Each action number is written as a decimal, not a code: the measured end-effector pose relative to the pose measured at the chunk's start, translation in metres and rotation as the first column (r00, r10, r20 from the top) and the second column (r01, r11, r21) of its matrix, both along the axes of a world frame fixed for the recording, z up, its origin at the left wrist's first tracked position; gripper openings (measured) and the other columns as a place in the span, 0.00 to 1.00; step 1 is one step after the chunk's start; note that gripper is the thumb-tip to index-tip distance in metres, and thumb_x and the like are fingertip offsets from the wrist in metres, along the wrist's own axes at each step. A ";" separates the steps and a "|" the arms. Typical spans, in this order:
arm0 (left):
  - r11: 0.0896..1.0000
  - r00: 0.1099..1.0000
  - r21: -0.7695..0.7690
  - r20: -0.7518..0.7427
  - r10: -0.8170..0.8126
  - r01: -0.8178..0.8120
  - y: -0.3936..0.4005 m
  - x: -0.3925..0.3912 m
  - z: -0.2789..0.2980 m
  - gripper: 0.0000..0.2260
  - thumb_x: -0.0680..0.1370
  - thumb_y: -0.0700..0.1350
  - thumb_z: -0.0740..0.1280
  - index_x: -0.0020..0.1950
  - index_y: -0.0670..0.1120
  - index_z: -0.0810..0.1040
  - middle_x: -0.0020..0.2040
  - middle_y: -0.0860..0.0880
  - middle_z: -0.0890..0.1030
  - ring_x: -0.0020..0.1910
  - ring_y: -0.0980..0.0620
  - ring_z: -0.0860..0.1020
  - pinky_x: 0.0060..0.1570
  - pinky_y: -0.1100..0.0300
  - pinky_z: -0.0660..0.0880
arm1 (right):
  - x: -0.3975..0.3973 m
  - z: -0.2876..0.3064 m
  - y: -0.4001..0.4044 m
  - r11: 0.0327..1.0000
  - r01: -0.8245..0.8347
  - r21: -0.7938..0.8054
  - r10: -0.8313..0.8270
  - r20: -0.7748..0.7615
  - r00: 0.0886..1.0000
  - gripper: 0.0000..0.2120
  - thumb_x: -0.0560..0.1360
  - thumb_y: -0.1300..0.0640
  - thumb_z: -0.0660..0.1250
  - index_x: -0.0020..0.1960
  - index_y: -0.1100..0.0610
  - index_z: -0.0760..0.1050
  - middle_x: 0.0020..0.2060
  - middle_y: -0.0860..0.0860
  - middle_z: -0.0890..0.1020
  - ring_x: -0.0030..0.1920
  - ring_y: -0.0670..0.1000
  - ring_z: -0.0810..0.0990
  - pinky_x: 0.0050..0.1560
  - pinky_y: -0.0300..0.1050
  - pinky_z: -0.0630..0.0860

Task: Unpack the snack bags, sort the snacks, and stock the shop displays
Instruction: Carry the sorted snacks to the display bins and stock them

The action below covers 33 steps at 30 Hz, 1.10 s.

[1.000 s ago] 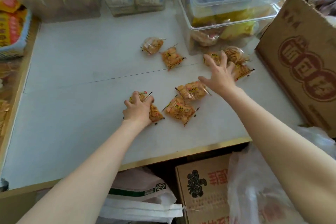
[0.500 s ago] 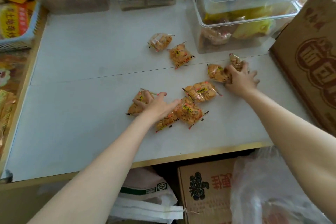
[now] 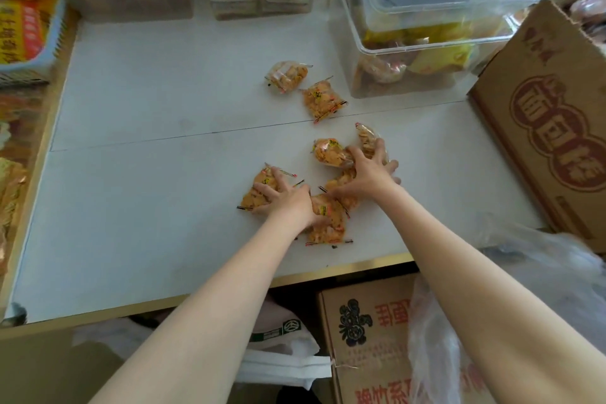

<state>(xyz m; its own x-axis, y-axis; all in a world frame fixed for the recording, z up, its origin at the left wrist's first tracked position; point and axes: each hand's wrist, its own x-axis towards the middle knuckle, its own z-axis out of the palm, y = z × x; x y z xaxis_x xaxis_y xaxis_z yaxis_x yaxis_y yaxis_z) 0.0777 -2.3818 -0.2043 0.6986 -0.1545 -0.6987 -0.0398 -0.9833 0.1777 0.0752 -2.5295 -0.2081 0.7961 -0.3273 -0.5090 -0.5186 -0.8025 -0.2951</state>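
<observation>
Left hand: your left hand (image 3: 284, 198) lies fingers spread over a snack packet (image 3: 259, 190) on the worktop (image 3: 147, 207), pressing it flat, not pinching it.
Right hand: your right hand (image 3: 369, 170) is spread wide across the heap, fingertips on two packets at its far edge, one (image 3: 328, 151) to the left and one (image 3: 366, 136) tipped up behind the fingers.
Between the hands: more packets (image 3: 328, 220) lie bunched under and between your wrists, touching one another; the exact count is hidden by your hands.
Stray packets: two packets sit apart from the heap, farther from you, one (image 3: 323, 100) just before the seam in the worktop and one (image 3: 287, 75) beyond it.
Key relation: both strays lie forward and a little left of your right hand, near the clear bin (image 3: 360, 43); your right hand looks the nearer. The nearer stray's long axis runs slantwise, away to the left.
Step in hand: this reads as raking the packets into one pile, with sorting and stocking still to come.
Nearby: a cardboard box (image 3: 541, 115) stands to your right.
</observation>
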 end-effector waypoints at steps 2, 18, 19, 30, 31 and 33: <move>0.999 0.999 0.019 0.000 -0.039 0.039 0.009 -0.001 0.002 0.31 0.71 0.61 0.70 0.69 0.52 0.65 0.75 0.41 0.36 0.71 0.28 0.40 0.63 0.31 0.61 | -0.002 0.001 0.007 0.997 0.073 -0.025 -0.073 0.013 0.997 0.40 0.64 0.44 0.76 0.69 0.43 0.59 0.74 0.55 0.41 0.67 0.67 0.57 0.61 0.64 0.65; 0.871 0.917 -0.350 0.072 0.393 -0.345 0.203 -0.004 0.051 0.27 0.67 0.55 0.75 0.62 0.49 0.73 0.63 0.43 0.63 0.62 0.42 0.70 0.64 0.55 0.66 | -0.019 0.037 0.142 0.936 0.040 0.350 -0.149 0.292 0.945 0.22 0.70 0.65 0.68 0.63 0.55 0.73 0.64 0.60 0.66 0.64 0.59 0.68 0.66 0.45 0.68; 0.852 0.908 -0.383 0.070 0.413 -0.358 0.222 -0.007 0.055 0.26 0.68 0.54 0.75 0.62 0.49 0.73 0.61 0.44 0.64 0.62 0.43 0.70 0.63 0.56 0.66 | -0.017 0.041 0.160 0.922 0.051 0.384 -0.177 0.299 0.938 0.22 0.70 0.65 0.68 0.63 0.55 0.73 0.62 0.60 0.69 0.62 0.60 0.70 0.66 0.48 0.69; 0.326 0.742 -0.844 -0.122 0.659 -0.427 0.517 -0.029 0.125 0.13 0.72 0.46 0.73 0.52 0.51 0.72 0.48 0.53 0.76 0.49 0.52 0.74 0.49 0.55 0.75 | -0.010 0.117 0.454 0.614 -0.062 0.787 -0.377 0.361 0.853 0.17 0.71 0.72 0.67 0.54 0.54 0.75 0.44 0.55 0.81 0.43 0.55 0.82 0.44 0.50 0.81; 0.327 0.736 -0.845 -0.111 0.668 -0.424 0.554 -0.034 0.133 0.13 0.72 0.47 0.73 0.52 0.52 0.73 0.49 0.53 0.76 0.52 0.51 0.74 0.52 0.54 0.74 | -0.009 0.121 0.492 0.591 -0.103 0.800 -0.340 0.363 0.867 0.16 0.71 0.72 0.66 0.54 0.56 0.75 0.43 0.56 0.81 0.41 0.53 0.82 0.39 0.47 0.81; 0.346 0.710 -0.827 -0.088 0.699 -0.443 0.629 -0.046 0.151 0.13 0.70 0.48 0.74 0.51 0.53 0.74 0.51 0.52 0.77 0.56 0.48 0.75 0.57 0.49 0.74 | -0.009 0.133 0.566 0.564 -0.162 0.810 -0.263 0.362 0.894 0.16 0.72 0.71 0.66 0.57 0.58 0.74 0.45 0.56 0.82 0.41 0.52 0.82 0.37 0.45 0.81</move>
<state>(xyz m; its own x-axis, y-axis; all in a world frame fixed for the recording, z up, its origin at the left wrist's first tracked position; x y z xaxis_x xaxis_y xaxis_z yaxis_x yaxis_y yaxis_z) 0.0319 -1.7528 -0.0532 0.9468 -0.0023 -0.3219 0.3105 -0.2571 0.9151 0.0663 -1.9631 -0.0752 0.9773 0.0048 -0.2120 -0.2108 -0.0855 -0.9738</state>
